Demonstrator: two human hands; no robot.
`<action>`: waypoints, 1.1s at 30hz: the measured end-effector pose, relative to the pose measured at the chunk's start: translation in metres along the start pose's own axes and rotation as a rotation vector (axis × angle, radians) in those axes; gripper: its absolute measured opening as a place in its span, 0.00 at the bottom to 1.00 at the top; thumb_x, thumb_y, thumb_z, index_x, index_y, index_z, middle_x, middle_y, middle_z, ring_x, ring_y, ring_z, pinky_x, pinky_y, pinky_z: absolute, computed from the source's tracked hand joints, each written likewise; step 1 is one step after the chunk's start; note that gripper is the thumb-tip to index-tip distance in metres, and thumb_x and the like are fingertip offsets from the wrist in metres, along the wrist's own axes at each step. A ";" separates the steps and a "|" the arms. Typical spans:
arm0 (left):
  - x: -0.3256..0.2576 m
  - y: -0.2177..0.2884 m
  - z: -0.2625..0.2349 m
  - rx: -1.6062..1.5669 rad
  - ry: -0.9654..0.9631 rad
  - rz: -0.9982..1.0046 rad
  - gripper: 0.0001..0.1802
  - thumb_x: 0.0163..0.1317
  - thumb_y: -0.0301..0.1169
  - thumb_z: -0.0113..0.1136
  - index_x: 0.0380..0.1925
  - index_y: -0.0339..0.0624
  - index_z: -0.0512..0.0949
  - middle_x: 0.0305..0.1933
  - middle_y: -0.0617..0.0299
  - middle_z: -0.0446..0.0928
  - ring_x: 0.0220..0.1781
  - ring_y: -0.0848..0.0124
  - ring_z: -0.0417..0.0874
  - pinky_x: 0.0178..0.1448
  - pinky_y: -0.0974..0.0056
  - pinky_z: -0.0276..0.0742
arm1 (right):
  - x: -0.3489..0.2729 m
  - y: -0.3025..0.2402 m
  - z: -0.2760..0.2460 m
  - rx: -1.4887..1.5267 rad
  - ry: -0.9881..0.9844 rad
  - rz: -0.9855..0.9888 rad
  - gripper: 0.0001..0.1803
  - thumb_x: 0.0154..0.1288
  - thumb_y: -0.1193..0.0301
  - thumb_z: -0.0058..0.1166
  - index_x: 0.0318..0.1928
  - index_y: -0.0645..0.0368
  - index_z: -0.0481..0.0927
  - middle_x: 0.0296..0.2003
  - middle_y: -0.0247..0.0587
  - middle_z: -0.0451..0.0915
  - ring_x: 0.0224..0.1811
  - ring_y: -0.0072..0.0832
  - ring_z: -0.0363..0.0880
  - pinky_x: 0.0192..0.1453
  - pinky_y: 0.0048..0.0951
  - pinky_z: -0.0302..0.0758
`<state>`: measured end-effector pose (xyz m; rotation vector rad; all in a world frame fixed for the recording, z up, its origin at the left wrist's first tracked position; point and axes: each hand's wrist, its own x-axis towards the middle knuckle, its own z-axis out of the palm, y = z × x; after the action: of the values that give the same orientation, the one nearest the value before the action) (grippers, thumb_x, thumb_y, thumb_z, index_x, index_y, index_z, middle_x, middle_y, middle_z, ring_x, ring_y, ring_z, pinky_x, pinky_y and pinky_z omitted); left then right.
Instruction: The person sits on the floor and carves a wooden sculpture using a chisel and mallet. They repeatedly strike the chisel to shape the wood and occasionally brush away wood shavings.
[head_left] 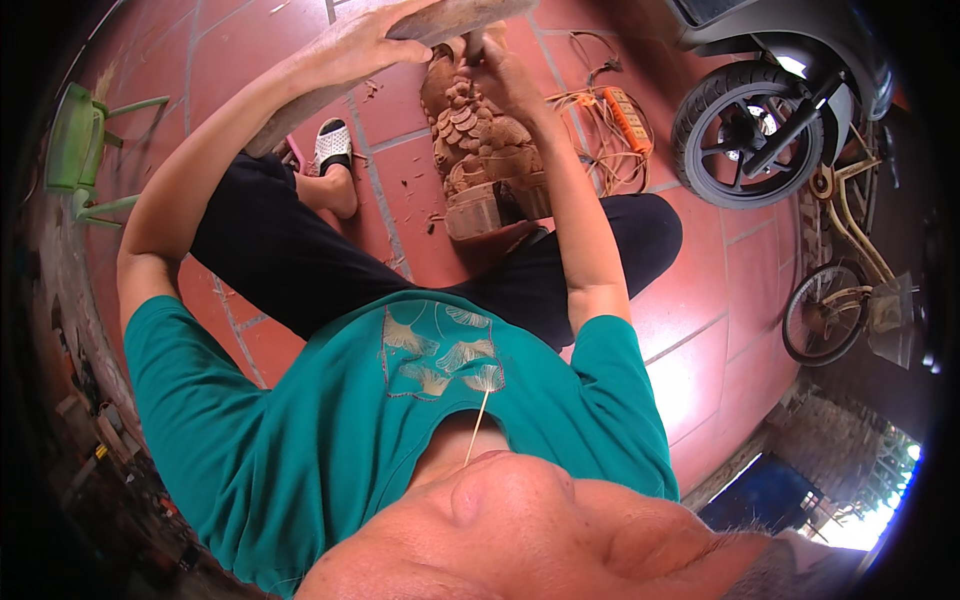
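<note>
My left hand [375,48] is wrapped round a long grey-brown piece of wood [468,18] at the top edge, its thumb along the near side. More wood of the same colour shows under my left forearm; I cannot tell whether it is one piece. Close beside it, my right hand [508,78] is closed on a dark stub like a tool handle [474,46], whose end is hidden. Below both hands a reddish-brown wood carving [490,150] with rounded, disc-like relief stands on the floor between my legs.
Wood chips [432,222] lie around the carving. At its right are an orange power strip [627,120] and tangled cord [590,150]. A motorbike wheel [745,135] and a small bicycle [825,310] stand further right. A green stool [80,150] is at far left.
</note>
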<state>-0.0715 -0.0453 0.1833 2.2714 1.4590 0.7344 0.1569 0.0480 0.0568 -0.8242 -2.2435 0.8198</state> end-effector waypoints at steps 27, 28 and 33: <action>0.012 0.027 -0.022 -0.125 -0.218 -0.103 0.43 0.65 0.35 0.59 0.74 0.35 0.50 0.76 0.40 0.57 0.77 0.52 0.58 0.78 0.54 0.55 | -0.003 0.004 -0.003 0.118 0.034 0.015 0.14 0.62 0.70 0.64 0.45 0.55 0.74 0.33 0.44 0.82 0.36 0.39 0.82 0.42 0.38 0.76; 0.013 0.028 -0.021 -0.172 -0.190 -0.098 0.43 0.64 0.35 0.60 0.74 0.35 0.50 0.76 0.40 0.57 0.77 0.51 0.57 0.78 0.54 0.55 | -0.003 0.002 -0.004 0.098 0.029 0.025 0.14 0.62 0.70 0.64 0.45 0.55 0.74 0.34 0.44 0.82 0.37 0.40 0.83 0.43 0.38 0.76; 0.010 0.040 -0.022 -0.251 -0.104 -0.104 0.44 0.63 0.36 0.61 0.74 0.35 0.51 0.76 0.41 0.56 0.78 0.52 0.56 0.78 0.54 0.53 | -0.002 -0.005 -0.007 0.011 0.017 0.047 0.14 0.62 0.70 0.63 0.46 0.55 0.74 0.35 0.44 0.84 0.38 0.40 0.84 0.44 0.39 0.77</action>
<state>-0.0519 -0.0521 0.2253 2.0002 1.3440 0.7134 0.1616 0.0464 0.0640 -0.8792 -2.2102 0.8425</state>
